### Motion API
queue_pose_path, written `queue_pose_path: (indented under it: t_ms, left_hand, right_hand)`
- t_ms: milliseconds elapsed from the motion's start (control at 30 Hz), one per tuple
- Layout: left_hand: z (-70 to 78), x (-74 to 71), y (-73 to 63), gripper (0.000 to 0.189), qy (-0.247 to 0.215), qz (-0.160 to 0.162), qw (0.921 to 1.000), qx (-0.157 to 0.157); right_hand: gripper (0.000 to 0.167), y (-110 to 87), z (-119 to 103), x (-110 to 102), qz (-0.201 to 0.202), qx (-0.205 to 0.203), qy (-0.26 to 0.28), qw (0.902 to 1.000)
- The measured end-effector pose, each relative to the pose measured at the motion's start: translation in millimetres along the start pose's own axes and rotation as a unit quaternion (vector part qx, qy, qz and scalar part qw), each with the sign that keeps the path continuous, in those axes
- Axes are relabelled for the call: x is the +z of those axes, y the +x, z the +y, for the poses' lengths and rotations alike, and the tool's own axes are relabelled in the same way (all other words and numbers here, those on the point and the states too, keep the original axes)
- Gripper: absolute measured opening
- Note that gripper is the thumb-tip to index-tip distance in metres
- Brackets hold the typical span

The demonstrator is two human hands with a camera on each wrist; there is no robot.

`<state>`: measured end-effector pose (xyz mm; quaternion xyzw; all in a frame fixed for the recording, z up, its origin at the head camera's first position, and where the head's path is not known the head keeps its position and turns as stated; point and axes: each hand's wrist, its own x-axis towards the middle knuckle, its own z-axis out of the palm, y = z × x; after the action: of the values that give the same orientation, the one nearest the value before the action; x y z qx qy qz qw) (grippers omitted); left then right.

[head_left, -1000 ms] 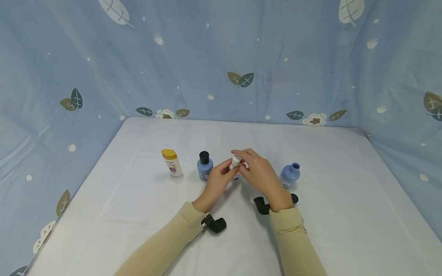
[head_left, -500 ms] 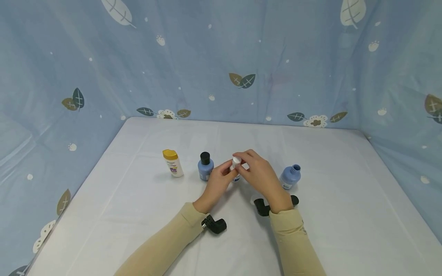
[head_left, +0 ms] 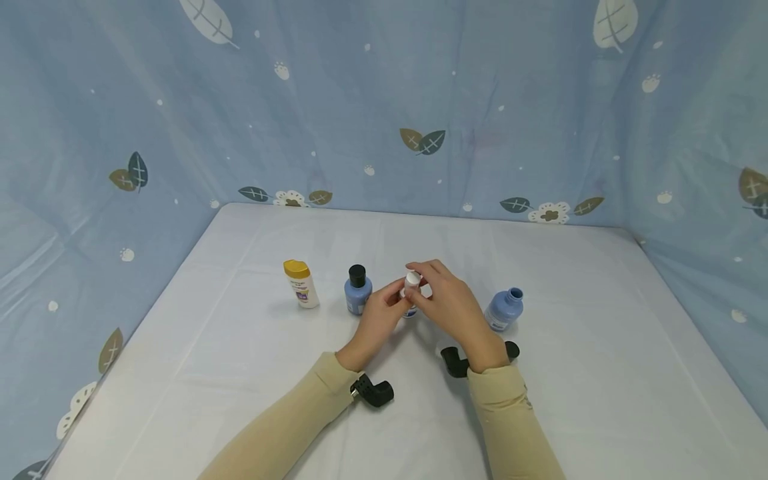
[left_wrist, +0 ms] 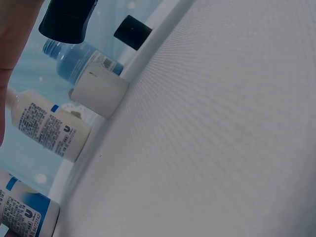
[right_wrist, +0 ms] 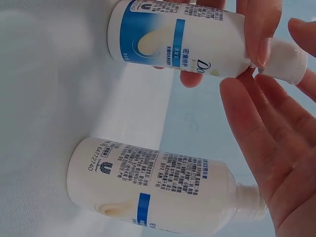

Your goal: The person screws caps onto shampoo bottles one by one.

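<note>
My left hand (head_left: 378, 320) grips a small white Dove bottle (right_wrist: 158, 39) that stands upright on the table, thumb near its neck. The right hand (head_left: 453, 307) pinches the bottle's white cap (right_wrist: 286, 61) between thumb and fingers. Close by stands a second white bottle (right_wrist: 158, 190) with a bare threaded neck; in the head view the hands mostly hide it. Left of the hands is a blue bottle (head_left: 358, 297) with a black cap. Another blue bottle (head_left: 504, 309), its mouth uncovered, stands to the right.
A white bottle with a yellow cap (head_left: 301, 283) stands farther left. On the table lie a loose white cap (left_wrist: 101, 90) and a loose black cap (left_wrist: 133, 32), near the right wrist. A patterned blue cloth (head_left: 336, 100) hangs behind the white table (head_left: 240, 373).
The right fingers have shifted on the white cap, from a lifted index finger to a pinch around it. The left hand keeps its grip, and the other bottles stay put.
</note>
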<state>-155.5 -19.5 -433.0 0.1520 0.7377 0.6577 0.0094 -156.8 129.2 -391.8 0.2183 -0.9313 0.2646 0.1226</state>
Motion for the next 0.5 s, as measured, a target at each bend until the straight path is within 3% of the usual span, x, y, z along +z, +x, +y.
queue_pose_path:
  t_ms: [300, 500]
  left_hand:
    - [1.6, -0.6, -1.6, 0.028, 0.019, 0.002, 0.9997, 0.014]
    - [2.8, -1.3, -1.7, 0.019, 0.026, 0.007, 0.9995, 0.017]
  right_hand:
    - [0.039, -2.0, 0.9, 0.4, 0.021, -0.047, -0.015, 0.9986]
    - [0.036, -1.1, -0.5, -0.6, 0.019, -0.050, -0.018, 0.9984]
